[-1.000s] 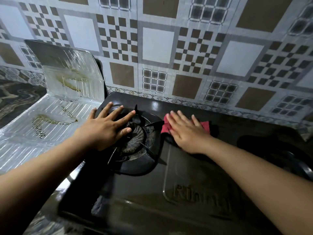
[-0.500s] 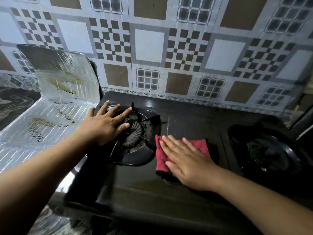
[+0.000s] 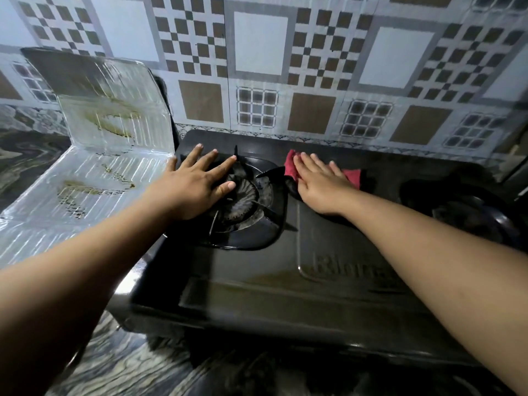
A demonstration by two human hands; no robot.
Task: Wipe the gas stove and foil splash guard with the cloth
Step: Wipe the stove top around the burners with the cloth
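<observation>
A black two-burner gas stove (image 3: 257,284) fills the middle of the head view. My left hand (image 3: 197,185) lies flat, fingers spread, on the left burner grate (image 3: 248,204). My right hand (image 3: 320,185) presses a red cloth (image 3: 353,177) flat on the stove top, near its back edge between the two burners. The hand covers most of the cloth. A bent foil splash guard (image 3: 114,132) with brown grease stains stands to the left of the stove, one panel upright and one lying flat.
The right burner (image 3: 468,212) sits dark at the far right. A patterned tiled wall (image 3: 285,67) rises right behind the stove. The stove rests on a dark marbled counter (image 3: 128,364), which also shows at the far left.
My right hand has slid the red cloth away from me, from the middle of the stove top to its back edge. My left hand stays on the left burner.
</observation>
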